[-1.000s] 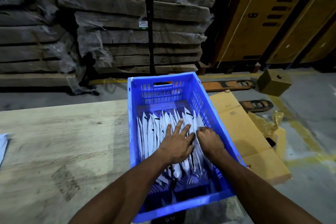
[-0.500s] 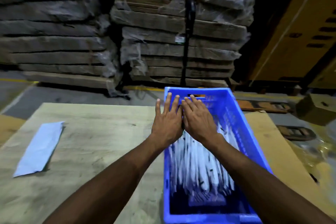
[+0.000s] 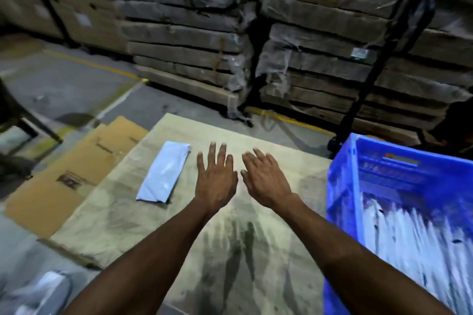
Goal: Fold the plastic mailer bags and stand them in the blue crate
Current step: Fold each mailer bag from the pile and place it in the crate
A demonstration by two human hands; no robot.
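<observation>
A pale grey folded mailer bag lies flat on the wooden table, left of both hands. My left hand hovers over the table with fingers straight and spread, empty, a little right of that bag. My right hand is beside it, fingers loosely extended, also empty. The blue crate stands at the right edge of the view with several white folded bags standing upright inside it.
Flattened brown cardboard lies on the floor left of the table. Wrapped stacks of cardboard on pallets fill the background. A black pallet-jack handle rises behind the crate. More plastic bags show at the bottom left corner.
Both hands have left the crate and moved left over the table toward the flat bag. The view has swung left, putting the crate at the right edge.
</observation>
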